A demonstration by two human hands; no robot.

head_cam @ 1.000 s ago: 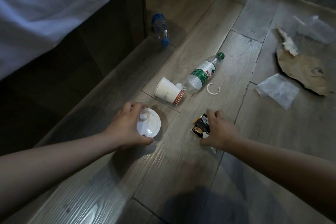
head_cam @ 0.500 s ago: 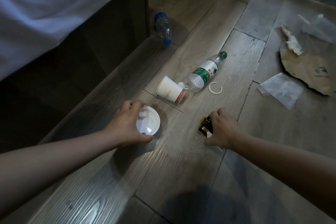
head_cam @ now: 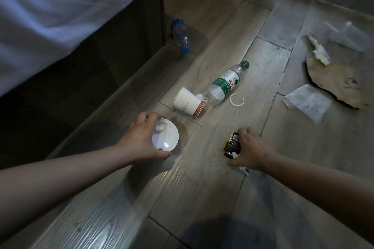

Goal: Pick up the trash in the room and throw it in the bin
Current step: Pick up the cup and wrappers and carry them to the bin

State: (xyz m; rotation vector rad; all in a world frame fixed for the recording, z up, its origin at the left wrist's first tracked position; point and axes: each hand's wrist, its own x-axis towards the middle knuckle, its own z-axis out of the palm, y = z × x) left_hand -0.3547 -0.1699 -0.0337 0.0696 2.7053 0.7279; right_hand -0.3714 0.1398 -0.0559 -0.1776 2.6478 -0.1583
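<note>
At the far left a bed with a white sheet overhangs a dark frame, and a clear bottle with a blue cap lies on the wood-look floor just beside the frame's far corner. Nearer, the left hand curls its fingers and thumb round the rim of a white round lid, low over the floor. Just beyond it a paper cup lies on its side, its mouth touching the base of a green-labelled water bottle, also lying flat; 1 open white plastic ring sits just right of that bottle. The right hand pinches a small dark packet, possibly a crumpled wrapper, the dim light making it hard to read. Further right a clear plastic bag lies flat, near a torn piece of brown paper. A crumpled tissue rests at the paper's far edge, with a clear plastic cup on its side beyond.
</note>
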